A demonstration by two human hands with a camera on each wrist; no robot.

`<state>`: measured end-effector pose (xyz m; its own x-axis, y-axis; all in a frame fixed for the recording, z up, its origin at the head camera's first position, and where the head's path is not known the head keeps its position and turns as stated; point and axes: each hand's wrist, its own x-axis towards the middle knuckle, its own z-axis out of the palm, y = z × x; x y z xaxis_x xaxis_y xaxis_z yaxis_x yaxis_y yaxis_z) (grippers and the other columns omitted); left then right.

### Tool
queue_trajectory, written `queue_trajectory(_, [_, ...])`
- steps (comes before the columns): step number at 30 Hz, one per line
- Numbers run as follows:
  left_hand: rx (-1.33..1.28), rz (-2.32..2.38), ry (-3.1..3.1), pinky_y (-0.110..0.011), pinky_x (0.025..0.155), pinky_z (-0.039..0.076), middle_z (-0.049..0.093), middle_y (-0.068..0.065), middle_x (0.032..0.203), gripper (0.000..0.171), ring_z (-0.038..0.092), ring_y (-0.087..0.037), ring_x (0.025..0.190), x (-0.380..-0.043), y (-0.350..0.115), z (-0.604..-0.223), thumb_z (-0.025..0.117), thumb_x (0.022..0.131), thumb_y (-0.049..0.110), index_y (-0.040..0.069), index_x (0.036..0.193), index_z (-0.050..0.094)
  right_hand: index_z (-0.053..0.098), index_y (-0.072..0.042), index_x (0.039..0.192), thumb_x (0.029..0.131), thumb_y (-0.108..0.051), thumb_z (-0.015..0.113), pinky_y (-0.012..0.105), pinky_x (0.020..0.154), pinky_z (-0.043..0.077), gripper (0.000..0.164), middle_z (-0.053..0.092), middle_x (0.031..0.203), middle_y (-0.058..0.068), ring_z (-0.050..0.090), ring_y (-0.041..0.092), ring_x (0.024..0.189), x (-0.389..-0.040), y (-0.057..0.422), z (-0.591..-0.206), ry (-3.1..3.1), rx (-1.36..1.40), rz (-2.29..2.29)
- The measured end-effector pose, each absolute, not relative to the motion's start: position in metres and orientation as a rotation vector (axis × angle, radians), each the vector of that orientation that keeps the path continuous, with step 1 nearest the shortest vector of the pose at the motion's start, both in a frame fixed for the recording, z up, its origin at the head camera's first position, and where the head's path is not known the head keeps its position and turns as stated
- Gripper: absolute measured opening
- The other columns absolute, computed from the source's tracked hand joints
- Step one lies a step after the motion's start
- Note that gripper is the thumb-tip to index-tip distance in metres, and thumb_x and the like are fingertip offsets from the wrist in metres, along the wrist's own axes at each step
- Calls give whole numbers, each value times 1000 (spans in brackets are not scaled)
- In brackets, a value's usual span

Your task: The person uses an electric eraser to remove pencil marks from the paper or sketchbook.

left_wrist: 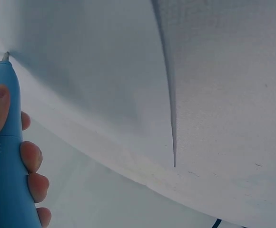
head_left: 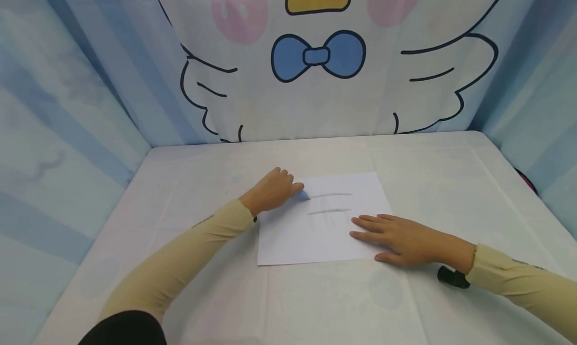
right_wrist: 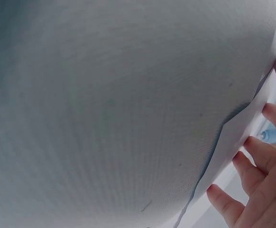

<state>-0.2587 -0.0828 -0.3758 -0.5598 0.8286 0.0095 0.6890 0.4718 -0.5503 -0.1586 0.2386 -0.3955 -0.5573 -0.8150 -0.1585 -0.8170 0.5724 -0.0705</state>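
Observation:
A white sheet of paper [head_left: 288, 242] lies on the table with two smudgy grey lines [head_left: 331, 211] on it. My left hand [head_left: 272, 190] grips a thick blue pen-shaped electric eraser [left_wrist: 7, 161], the thumb along its side and the other fingers curled round it. Its small pale tip meets the paper at the left end of the upper line. With fingers spread, my right hand [head_left: 401, 240] rests on the sheet's lower right part. Seen from the right wrist, its fingertips [right_wrist: 216, 192] lie along the paper near its slightly lifted edge.
A pale cloth covers the table [head_left: 203, 295], and small dark crumbs [left_wrist: 258, 165] are scattered on it beside the sheet. Behind stands a curtain [head_left: 315, 104] with a cartoon print and a blue bow. More curtain hangs at both sides.

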Motion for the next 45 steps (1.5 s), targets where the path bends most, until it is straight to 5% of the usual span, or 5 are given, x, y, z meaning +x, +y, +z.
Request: queue_trajectory(45, [-1310, 718, -2401, -29, 71, 49, 68, -4, 82, 20, 62, -18, 73, -258, -79, -375, 60, 91, 29, 21, 109, 58, 33, -25, 146, 95, -47, 47, 48, 107, 34, 58, 30, 154, 5, 33, 26, 140, -159, 240, -397, 2633, -1385, 15])
